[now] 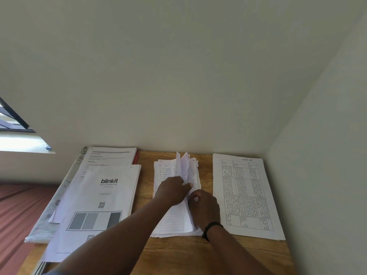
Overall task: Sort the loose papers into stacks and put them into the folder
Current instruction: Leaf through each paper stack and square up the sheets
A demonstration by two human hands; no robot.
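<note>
We see a wooden surface [170, 253] pushed into a corner between two pale walls, with three groups of papers laid across it. At the middle, toward the far edge, lies a stack of handwritten lined sheets [172, 221], and both hands work on it. Our left hand [172, 192] lies over the left half of that stack, its fingers fairly straight and the thumb stretched toward a few sheets that stand up on edge along the stack's middle; we count this grip as released, pressing rather than clasping. Our right hand [204, 207], a dark band [211, 228] on its wrist, sits just beside the left one with its fingers curled at the edges of the upturned sheets, so its grip seems to pinch those sheets, though the exact contact is hard to make out.

At the surface's right edge, well apart from the hands, rests a stack with a printed table [246, 195] on top. Along the left edge lies a stack topped by a blinkit sheet [99, 205], overlapping another printed stack [111, 156] nearer the far left corner. Beneath these, a clear plastic folder [46, 221] overhangs the left edge. Beyond that edge we see reddish-brown fabric [17, 211], and a window [14, 124] above it.
</note>
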